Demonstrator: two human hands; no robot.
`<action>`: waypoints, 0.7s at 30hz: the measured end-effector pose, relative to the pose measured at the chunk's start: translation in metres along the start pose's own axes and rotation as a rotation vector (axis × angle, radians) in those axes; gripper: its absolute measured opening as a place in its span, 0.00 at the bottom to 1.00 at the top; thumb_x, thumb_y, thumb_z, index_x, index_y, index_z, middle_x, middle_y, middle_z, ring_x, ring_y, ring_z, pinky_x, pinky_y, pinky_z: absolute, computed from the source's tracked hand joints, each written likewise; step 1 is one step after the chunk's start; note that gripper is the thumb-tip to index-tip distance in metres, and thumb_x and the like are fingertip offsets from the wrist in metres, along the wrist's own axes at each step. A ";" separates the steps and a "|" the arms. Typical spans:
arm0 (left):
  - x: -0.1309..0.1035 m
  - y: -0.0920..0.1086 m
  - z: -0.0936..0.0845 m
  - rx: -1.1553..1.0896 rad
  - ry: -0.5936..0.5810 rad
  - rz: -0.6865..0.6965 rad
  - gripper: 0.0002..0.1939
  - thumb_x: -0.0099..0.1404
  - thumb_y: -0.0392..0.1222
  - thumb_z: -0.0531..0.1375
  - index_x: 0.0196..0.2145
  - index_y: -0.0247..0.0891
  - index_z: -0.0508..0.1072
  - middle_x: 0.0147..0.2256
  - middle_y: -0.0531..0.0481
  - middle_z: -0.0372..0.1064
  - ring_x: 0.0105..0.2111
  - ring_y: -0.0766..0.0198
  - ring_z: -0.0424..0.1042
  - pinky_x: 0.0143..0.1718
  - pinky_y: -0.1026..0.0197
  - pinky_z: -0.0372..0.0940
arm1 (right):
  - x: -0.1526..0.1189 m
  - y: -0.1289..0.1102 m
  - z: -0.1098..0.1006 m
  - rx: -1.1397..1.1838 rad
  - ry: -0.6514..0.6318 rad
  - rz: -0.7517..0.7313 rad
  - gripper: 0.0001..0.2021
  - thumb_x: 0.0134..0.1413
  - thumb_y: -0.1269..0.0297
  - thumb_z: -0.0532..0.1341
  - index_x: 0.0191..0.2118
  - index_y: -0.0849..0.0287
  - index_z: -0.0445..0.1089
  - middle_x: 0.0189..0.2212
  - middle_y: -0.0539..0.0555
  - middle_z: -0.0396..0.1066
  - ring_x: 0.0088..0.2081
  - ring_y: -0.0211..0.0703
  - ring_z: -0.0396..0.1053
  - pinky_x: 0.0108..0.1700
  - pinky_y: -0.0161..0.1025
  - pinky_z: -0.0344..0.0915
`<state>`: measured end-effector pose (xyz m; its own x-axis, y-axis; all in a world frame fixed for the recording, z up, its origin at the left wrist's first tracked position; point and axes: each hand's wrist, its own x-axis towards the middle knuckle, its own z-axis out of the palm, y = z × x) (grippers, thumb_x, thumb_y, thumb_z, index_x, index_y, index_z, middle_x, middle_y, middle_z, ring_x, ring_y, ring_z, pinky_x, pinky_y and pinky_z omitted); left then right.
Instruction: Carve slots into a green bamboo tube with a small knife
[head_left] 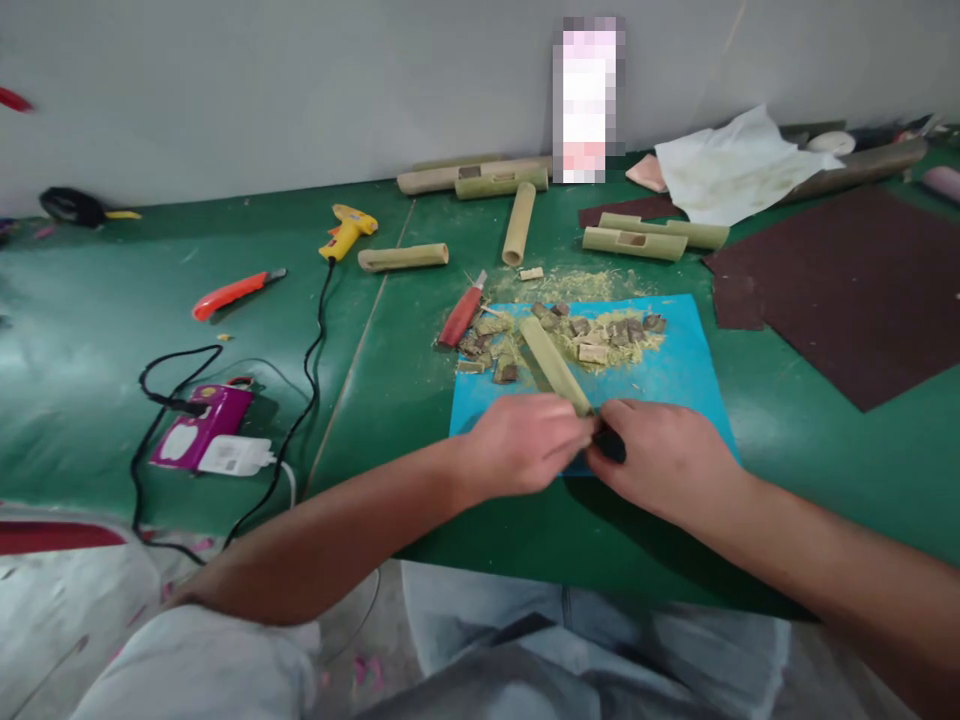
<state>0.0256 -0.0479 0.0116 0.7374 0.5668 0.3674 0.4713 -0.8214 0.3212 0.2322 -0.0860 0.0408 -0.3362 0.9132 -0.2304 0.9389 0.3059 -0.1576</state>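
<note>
A pale green bamboo tube [553,362] slants over a blue mat, its near end at my fingers. My left hand [529,445] is closed around that near end. Pressed up against it, my right hand [667,458] has its thumb and fingers curled together by the tube's end. A dark patch shows inside its grip, and I cannot tell whether it is a thing or shadow. Beyond the hands, bamboo chips [592,352] and shavings are strewn on the blue mat [694,375]. A red-handled knife [463,315] lies at the mat's left corner.
Several cut bamboo tubes [634,243] lie toward the wall. On the left are a yellow glue gun [348,232], an orange utility knife [236,293] and a purple power strip [206,425] with trailing cords. Dark brown sheets [862,300] and a white cloth [750,165] occupy the right.
</note>
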 end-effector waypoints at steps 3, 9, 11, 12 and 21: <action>0.001 -0.006 -0.001 0.029 0.063 -0.045 0.18 0.78 0.42 0.51 0.43 0.36 0.81 0.31 0.48 0.77 0.31 0.64 0.75 0.32 0.64 0.66 | -0.001 0.000 0.000 0.005 0.004 0.000 0.11 0.63 0.55 0.58 0.36 0.55 0.72 0.33 0.55 0.78 0.31 0.46 0.73 0.29 0.42 0.45; 0.001 -0.014 -0.001 0.040 0.111 -0.090 0.17 0.78 0.42 0.53 0.43 0.35 0.81 0.30 0.48 0.77 0.31 0.64 0.75 0.33 0.64 0.67 | -0.001 -0.001 0.001 0.007 0.009 -0.003 0.12 0.63 0.54 0.57 0.35 0.55 0.72 0.32 0.56 0.78 0.30 0.46 0.73 0.29 0.42 0.43; 0.000 -0.010 -0.001 -0.043 0.030 0.011 0.17 0.78 0.42 0.52 0.44 0.37 0.81 0.30 0.49 0.77 0.31 0.65 0.75 0.31 0.65 0.66 | 0.000 -0.001 0.001 0.012 0.015 -0.010 0.11 0.63 0.55 0.57 0.36 0.55 0.73 0.33 0.56 0.78 0.30 0.46 0.73 0.29 0.42 0.43; -0.001 -0.009 -0.001 -0.044 0.039 0.003 0.17 0.78 0.42 0.52 0.45 0.37 0.81 0.30 0.49 0.77 0.31 0.65 0.75 0.31 0.65 0.66 | 0.000 -0.001 0.001 0.012 0.017 -0.010 0.12 0.63 0.54 0.57 0.36 0.55 0.73 0.33 0.56 0.78 0.30 0.46 0.73 0.29 0.41 0.44; -0.001 -0.016 -0.004 0.099 0.013 0.085 0.18 0.79 0.42 0.50 0.46 0.36 0.80 0.28 0.49 0.74 0.30 0.64 0.74 0.31 0.64 0.67 | 0.000 0.000 0.000 0.023 0.018 -0.014 0.12 0.63 0.54 0.57 0.36 0.55 0.73 0.32 0.55 0.78 0.30 0.44 0.72 0.29 0.41 0.45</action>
<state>0.0150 -0.0350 0.0096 0.7707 0.4952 0.4011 0.4531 -0.8684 0.2014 0.2321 -0.0864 0.0410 -0.3478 0.9136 -0.2106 0.9321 0.3125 -0.1832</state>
